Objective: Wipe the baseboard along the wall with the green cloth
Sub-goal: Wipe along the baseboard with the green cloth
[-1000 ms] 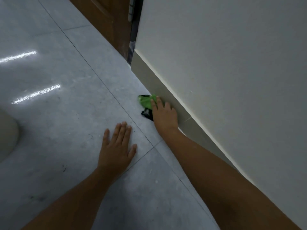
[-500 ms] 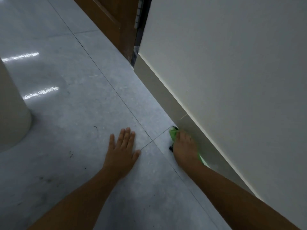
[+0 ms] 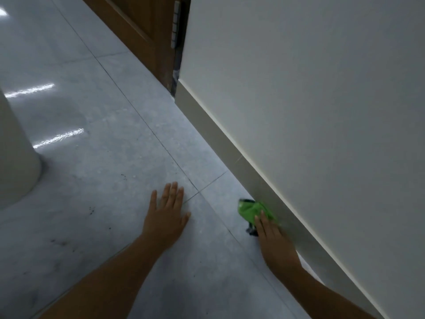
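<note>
A pale wall (image 3: 310,111) fills the view from 12 o'clock round to 4 o'clock, slanting down toward the lower right corner. A grey tiled floor (image 3: 103,146) with thin dark grout lines covers the rest, from 6 o'clock up to 11 o'clock, and carries 2 bright streaks of reflected light at 9 o'clock. A brown wooden door (image 3: 142,26) stands at 12 o'clock, meeting the near end of the wall. The curved base of a pale cylindrical object (image 3: 16,157) sits at the 9 o'clock edge, only partly in view.

The grey-beige baseboard (image 3: 218,137) runs along the foot of the wall, from just above centre down to 5 o'clock.

The person's 2 bare forearms reach in from the bottom edge. The left hand (image 3: 166,217) lies flat on the floor just below centre, palm down, fingers spread and grasping nothing. The right hand (image 3: 274,240) is at 5 o'clock, fingers extended, pressing the green cloth (image 3: 250,209) against the lower part of the baseboard where it meets the floor. The cloth is bunched and shows beyond the fingertips; a small dark part of it hangs just left of the hand, touching the floor.
</note>
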Motion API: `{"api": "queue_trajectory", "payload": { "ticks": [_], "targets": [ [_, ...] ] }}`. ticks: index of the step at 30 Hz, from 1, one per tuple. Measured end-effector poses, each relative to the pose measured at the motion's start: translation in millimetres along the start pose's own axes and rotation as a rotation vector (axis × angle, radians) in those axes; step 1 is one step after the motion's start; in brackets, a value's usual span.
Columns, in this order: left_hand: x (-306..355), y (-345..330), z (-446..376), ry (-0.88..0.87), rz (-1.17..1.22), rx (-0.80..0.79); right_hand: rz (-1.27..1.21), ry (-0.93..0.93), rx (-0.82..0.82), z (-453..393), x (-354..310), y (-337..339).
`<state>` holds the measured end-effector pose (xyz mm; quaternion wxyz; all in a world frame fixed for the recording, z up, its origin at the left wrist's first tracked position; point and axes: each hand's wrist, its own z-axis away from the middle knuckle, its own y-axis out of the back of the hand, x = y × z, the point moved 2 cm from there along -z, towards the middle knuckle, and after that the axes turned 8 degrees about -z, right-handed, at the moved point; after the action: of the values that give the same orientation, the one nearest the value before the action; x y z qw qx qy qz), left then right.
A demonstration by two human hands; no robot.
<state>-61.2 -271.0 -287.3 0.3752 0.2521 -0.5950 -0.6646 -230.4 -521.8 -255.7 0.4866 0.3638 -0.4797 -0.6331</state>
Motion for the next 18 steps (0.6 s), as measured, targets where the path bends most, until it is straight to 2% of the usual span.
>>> {"api": "queue_trajectory", "payload": {
  "ticks": [2, 4, 9, 13, 15, 17, 18],
  "targets": [
    [14.4, -5.2, 1.5, -0.024, 0.040, -0.028, 0.027, 0.000, 0.005, 35.8, 20.7, -12.6],
    [25.1, -12.3, 2.3, -0.013, 0.069, -0.013, 0.059, 0.010, 0.038, 34.3, 20.2, -14.9],
    [29.8, -25.9, 8.1, -0.001, 0.074, 0.106, -0.043, 0.009, -0.022, -64.1, -49.4, 15.1],
    [26.0, -24.6, 5.2, 0.024, 0.070, 0.113, -0.133, 0.069, 0.056, -168.1, -121.0, 53.2],
    [25.7, -25.3, 6.1, 0.017, 0.086, 0.110, -0.140, 0.107, 0.011, -190.9, -138.6, 60.8],
    [26.2, -27.0, 7.3, 0.012, 0.075, 0.118, -0.148, 0.115, -0.093, -190.9, -132.7, 54.2],
    [26.5, -28.1, 10.8, 0.014, 0.072, 0.120, -0.153, 0.122, -0.095, -182.3, -125.1, 50.5]
  ]
}}
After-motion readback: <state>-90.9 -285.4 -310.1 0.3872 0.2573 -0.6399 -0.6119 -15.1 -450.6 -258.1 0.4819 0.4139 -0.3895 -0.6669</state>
